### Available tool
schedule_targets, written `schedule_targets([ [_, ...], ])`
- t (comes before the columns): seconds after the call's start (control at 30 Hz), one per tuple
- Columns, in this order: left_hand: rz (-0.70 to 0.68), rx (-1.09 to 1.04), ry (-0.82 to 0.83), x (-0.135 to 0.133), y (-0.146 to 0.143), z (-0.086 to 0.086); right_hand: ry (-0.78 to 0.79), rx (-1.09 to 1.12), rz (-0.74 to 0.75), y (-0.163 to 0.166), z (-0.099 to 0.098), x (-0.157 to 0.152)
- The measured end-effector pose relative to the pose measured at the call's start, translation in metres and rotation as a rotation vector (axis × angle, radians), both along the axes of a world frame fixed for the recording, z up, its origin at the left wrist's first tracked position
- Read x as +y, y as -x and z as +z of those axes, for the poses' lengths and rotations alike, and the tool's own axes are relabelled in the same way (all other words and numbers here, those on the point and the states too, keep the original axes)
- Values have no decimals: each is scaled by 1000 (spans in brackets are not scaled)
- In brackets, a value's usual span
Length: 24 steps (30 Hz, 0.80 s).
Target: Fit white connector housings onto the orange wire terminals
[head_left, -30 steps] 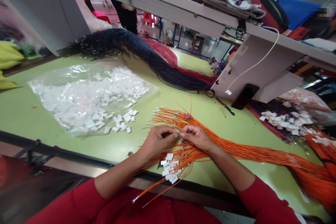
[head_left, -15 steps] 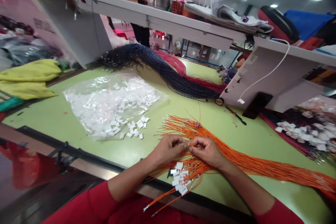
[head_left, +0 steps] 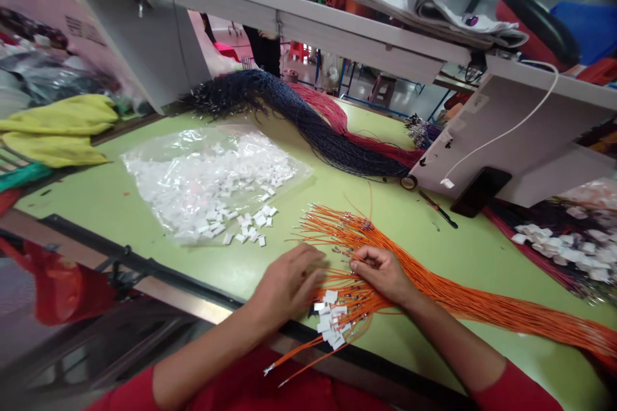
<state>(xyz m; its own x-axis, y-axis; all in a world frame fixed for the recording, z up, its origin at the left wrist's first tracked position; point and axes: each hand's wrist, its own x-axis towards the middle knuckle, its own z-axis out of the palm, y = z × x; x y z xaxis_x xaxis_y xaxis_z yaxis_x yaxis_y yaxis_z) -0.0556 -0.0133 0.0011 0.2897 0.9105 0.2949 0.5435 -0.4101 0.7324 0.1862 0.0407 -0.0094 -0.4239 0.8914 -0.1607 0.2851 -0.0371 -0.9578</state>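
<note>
My right hand [head_left: 383, 275] pinches the metal-tipped ends of orange wires [head_left: 434, 282] between thumb and fingers; how many it holds I cannot tell. Left of it, my left hand [head_left: 292, 279] is slightly blurred, with its fingers loosely stretched and apart and nothing visible in them. The orange bundle fans out beneath and around both hands, crimped tips toward the left. Just below the hands, a cluster of small white connectors [head_left: 331, 321] sits on some of the wire ends near the table's front edge.
A clear plastic bag [head_left: 193, 167] of white connectors lies left on the green table [head_left: 260, 270], several spilled at its mouth. Dark blue wires [head_left: 313, 128] lie behind. A phone [head_left: 482, 191], a cutter [head_left: 438, 209] and a tape roll [head_left: 409, 182] are by the right shelf panel.
My left hand has let go near the right fingertips and moved left, its fingers opening. My right hand stays pinched on the orange wires. The view has shifted slightly.
</note>
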Motion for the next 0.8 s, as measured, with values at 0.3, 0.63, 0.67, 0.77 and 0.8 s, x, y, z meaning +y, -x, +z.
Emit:
schedule_targets([
  [0.3,593,485,147,5,66,-3,-118,-76,8,0,-5,-2],
  [0.63,487,351,102,14,61,-10,-125,-3,-16,-2,-7,-3],
  [0.67,478,316,87,15,61,-10,-121,1,-27,-2,-6,-3],
  [0.77,417,142,73,13,56,-7,-78,13,-65,1,-4,-3],
  [0.8,370,59,108,13,51,-5,-57,18,-80,1,-3,-3],
])
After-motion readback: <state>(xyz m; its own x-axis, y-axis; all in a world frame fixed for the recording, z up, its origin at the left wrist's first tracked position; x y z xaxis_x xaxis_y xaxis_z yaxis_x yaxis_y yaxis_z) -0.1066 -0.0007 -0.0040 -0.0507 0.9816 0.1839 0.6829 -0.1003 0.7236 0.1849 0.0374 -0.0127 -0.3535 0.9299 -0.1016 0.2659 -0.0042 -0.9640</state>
